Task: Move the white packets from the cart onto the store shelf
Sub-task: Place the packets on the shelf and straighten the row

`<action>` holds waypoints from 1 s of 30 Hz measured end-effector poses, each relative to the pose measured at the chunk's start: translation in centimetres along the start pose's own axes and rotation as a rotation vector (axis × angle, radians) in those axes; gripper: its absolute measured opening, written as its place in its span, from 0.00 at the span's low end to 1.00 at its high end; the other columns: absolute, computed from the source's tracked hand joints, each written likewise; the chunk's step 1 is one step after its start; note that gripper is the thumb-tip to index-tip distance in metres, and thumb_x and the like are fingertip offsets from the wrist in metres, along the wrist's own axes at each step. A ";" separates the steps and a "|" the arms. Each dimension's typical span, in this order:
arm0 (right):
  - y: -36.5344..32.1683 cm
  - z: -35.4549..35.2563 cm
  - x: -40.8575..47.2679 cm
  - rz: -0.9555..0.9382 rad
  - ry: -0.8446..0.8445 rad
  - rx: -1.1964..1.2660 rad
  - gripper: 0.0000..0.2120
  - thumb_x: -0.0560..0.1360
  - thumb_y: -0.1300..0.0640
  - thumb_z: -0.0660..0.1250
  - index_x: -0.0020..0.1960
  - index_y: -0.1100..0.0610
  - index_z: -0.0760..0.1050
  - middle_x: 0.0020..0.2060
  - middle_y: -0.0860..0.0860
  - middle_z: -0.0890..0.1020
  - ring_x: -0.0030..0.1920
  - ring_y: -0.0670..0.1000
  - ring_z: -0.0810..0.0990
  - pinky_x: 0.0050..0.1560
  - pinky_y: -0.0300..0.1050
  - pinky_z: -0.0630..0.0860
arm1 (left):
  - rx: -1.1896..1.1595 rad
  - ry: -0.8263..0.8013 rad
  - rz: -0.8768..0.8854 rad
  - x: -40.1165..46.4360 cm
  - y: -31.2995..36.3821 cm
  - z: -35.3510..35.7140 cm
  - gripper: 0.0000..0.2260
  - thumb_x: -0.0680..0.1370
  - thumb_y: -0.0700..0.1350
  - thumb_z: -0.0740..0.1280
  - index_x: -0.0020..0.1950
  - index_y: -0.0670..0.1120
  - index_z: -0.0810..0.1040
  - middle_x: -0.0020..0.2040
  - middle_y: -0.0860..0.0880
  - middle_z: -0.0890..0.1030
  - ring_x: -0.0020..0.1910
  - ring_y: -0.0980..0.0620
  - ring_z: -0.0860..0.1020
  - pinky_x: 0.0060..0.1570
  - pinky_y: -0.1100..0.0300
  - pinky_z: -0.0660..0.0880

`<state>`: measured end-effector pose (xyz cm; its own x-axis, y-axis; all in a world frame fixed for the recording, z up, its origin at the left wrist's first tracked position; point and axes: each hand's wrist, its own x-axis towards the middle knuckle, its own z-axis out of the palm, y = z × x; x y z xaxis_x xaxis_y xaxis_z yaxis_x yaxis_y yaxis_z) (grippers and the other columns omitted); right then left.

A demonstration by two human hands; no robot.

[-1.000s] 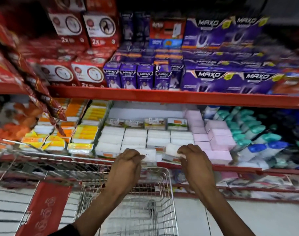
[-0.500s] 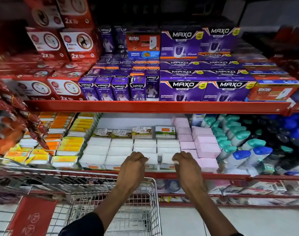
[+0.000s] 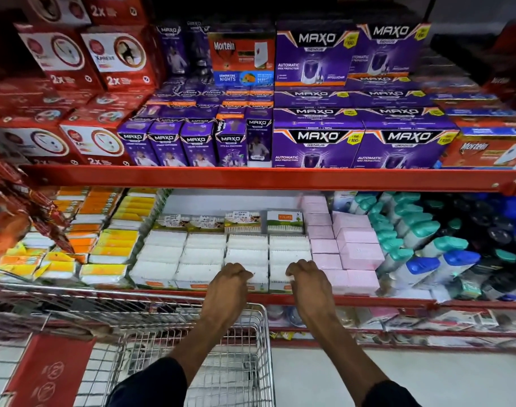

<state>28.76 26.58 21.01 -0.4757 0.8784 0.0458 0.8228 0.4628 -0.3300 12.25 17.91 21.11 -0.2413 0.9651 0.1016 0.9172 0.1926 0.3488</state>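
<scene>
White packets [image 3: 225, 254] are seen ranked in four columns on the lower store shelf [image 3: 368, 301], with the front row pressed against the red lip. The front packets of the two right-hand columns are covered by the left hand [image 3: 228, 284] and the right hand [image 3: 308, 282], both curled over the packet tops with fingers bent. Whether a packet is actually gripped or merely pressed into line cannot be told, since the fingertips are hidden against the white wrapping. The wire cart [image 3: 236, 356] stands directly below the hands; its visible basket shows no packets, though part of it is hidden by the forearms.

Risk is judged to lie at the shelf edge. The front row sits right at the lip, so a push made unevenly could tip a packet forward and drop it into the cart or onto the floor. The pink packets [image 3: 356, 254] touching the right-hand column could be shoved askew if that column is squeezed sideways. The upright cotton-bud packs [image 3: 242, 221] behind could be toppled if the rows are driven back too hard.
</scene>
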 end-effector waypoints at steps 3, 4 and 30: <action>0.1 0.5 -0.1 0.002 -0.007 0.002 0.18 0.67 0.71 0.71 0.52 0.54 0.80 0.48 0.52 0.82 0.50 0.54 0.79 0.48 0.46 0.76 | 0.000 0.001 0.003 0.1 -0.2 0.3 0.17 0.71 0.29 0.70 0.55 0.44 0.84 0.51 0.47 0.84 0.51 0.46 0.81 0.48 0.51 0.83; 0.1 0.6 -0.1 0.003 -0.005 0.006 0.18 0.67 0.71 0.71 0.51 0.54 0.80 0.48 0.52 0.82 0.50 0.54 0.79 0.49 0.46 0.76 | -0.001 0.000 0.004 0.1 -0.3 0.4 0.17 0.71 0.28 0.70 0.56 0.44 0.84 0.51 0.47 0.84 0.51 0.46 0.81 0.48 0.51 0.83; 0.3 1.2 0.0 -0.015 0.004 0.083 0.18 0.69 0.68 0.71 0.53 0.50 0.83 0.52 0.49 0.84 0.55 0.53 0.79 0.58 0.52 0.77 | -0.006 0.018 0.095 0.3 -2.2 2.1 0.21 0.73 0.28 0.69 0.62 0.46 0.82 0.64 0.45 0.82 0.65 0.45 0.76 0.64 0.50 0.76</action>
<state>28.62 26.52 19.75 -0.4863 0.8720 0.0553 0.7870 0.4646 -0.4058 10.80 18.19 18.45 -0.1591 0.9756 0.1510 0.9342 0.0993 0.3426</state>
